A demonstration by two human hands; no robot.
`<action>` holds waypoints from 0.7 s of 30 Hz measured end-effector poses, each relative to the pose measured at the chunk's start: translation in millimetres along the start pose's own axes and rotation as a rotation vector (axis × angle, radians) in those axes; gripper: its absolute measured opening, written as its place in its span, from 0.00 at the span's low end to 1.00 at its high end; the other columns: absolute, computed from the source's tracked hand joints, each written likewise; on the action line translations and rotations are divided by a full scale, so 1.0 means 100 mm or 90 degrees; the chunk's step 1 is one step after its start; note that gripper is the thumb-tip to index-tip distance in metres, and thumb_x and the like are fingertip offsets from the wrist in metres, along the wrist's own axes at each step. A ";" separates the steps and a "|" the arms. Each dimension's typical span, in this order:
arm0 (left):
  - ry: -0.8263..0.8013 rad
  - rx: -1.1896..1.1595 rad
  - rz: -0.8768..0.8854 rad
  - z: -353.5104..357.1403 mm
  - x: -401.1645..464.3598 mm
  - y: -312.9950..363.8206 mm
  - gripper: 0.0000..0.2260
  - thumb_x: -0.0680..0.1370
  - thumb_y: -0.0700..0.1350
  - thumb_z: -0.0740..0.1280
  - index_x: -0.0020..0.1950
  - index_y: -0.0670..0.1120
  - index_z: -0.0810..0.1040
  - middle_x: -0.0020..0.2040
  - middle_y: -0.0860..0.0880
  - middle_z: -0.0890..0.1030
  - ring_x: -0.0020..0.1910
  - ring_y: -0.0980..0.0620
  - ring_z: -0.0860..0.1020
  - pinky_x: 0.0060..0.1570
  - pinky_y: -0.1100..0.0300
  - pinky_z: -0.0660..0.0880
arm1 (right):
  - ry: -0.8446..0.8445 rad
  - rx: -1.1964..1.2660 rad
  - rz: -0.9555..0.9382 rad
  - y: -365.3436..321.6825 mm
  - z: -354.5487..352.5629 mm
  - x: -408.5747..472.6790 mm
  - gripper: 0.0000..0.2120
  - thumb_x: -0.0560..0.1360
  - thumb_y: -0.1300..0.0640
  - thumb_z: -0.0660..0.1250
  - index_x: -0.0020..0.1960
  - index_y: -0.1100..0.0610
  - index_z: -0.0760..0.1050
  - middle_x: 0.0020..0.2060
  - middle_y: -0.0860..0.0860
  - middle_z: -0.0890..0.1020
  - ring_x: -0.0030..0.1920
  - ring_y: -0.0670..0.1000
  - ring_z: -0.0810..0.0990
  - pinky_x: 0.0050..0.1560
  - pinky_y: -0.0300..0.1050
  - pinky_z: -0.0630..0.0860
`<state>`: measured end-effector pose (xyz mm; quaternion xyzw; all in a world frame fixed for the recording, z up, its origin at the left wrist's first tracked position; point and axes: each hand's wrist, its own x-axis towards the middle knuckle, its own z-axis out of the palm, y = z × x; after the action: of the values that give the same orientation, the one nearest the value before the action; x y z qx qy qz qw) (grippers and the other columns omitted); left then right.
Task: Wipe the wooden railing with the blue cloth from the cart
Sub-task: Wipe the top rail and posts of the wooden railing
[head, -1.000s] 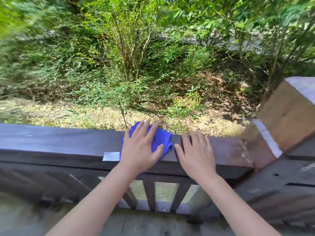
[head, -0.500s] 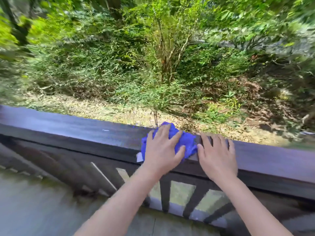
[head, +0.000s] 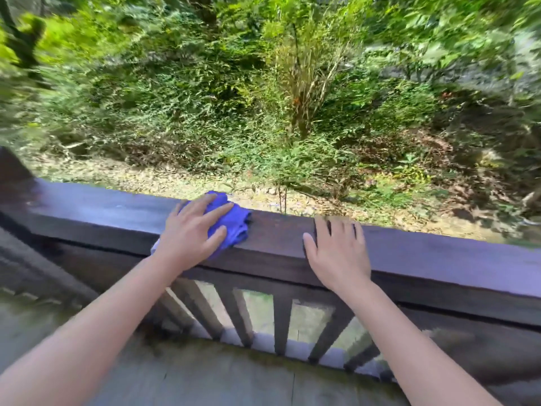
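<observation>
A dark wooden railing [head: 424, 259] runs across the view from left to right. On its flat top lies a bunched blue cloth [head: 234, 222]. My left hand [head: 191, 234] presses down flat on the cloth, fingers spread over it, covering its near half. My right hand [head: 336, 253] rests flat on the bare rail top to the right of the cloth, fingers apart, holding nothing. A stretch of bare wood separates the two hands.
Vertical balusters [head: 281, 323] stand under the rail, with grey deck boards [head: 205, 376] at my feet. A dark post [head: 11, 177] rises at the rail's far left. Beyond the railing are shrubs [head: 301, 92] and leaf-strewn ground [head: 146, 177].
My left hand has slid the cloth leftward along the rail, away from the right hand. The gap between the hands has widened. The view has swung left; the corner post at right has left the frame.
</observation>
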<state>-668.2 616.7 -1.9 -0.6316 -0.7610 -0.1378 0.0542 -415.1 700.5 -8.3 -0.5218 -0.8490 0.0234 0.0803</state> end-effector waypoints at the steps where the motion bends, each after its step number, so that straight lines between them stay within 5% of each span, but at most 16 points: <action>1: 0.016 0.001 -0.025 -0.03 -0.02 -0.17 0.26 0.71 0.57 0.50 0.65 0.52 0.73 0.69 0.42 0.72 0.66 0.44 0.70 0.66 0.44 0.65 | -0.001 0.005 -0.001 -0.12 0.01 0.02 0.26 0.77 0.43 0.45 0.71 0.55 0.57 0.67 0.58 0.69 0.68 0.59 0.63 0.73 0.58 0.54; 7: 0.022 0.020 -0.315 0.09 0.08 0.06 0.22 0.75 0.53 0.56 0.69 0.50 0.66 0.73 0.39 0.61 0.72 0.44 0.58 0.69 0.40 0.52 | -0.002 0.013 0.013 -0.50 0.06 0.07 0.26 0.77 0.44 0.46 0.70 0.55 0.58 0.66 0.58 0.70 0.68 0.60 0.64 0.72 0.60 0.55; 10: 0.027 0.022 -0.168 0.18 0.02 0.30 0.23 0.75 0.55 0.56 0.70 0.52 0.64 0.75 0.41 0.60 0.74 0.46 0.57 0.71 0.42 0.49 | 0.000 -0.010 -0.014 -0.64 0.08 0.10 0.25 0.77 0.45 0.48 0.70 0.56 0.58 0.66 0.57 0.71 0.67 0.59 0.65 0.71 0.59 0.57; 15: 0.032 0.070 0.109 -0.08 -0.12 -0.32 0.21 0.75 0.53 0.53 0.67 0.53 0.70 0.71 0.43 0.69 0.69 0.47 0.69 0.71 0.39 0.52 | 0.041 -0.010 -0.014 -0.82 0.11 0.12 0.24 0.76 0.47 0.52 0.69 0.57 0.63 0.64 0.58 0.74 0.66 0.60 0.68 0.70 0.57 0.60; 21: -0.002 0.095 0.064 -0.27 -0.17 -1.41 0.22 0.75 0.51 0.51 0.66 0.54 0.72 0.70 0.45 0.70 0.69 0.48 0.69 0.72 0.45 0.46 | 0.009 0.000 -0.069 -1.77 0.24 0.36 0.26 0.76 0.44 0.49 0.68 0.57 0.61 0.64 0.58 0.73 0.66 0.59 0.67 0.71 0.57 0.57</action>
<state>-805.4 569.7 -0.9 -0.6637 -0.7364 -0.0767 0.1065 -590.9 653.5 -5.6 -0.4753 -0.8753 0.0154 0.0879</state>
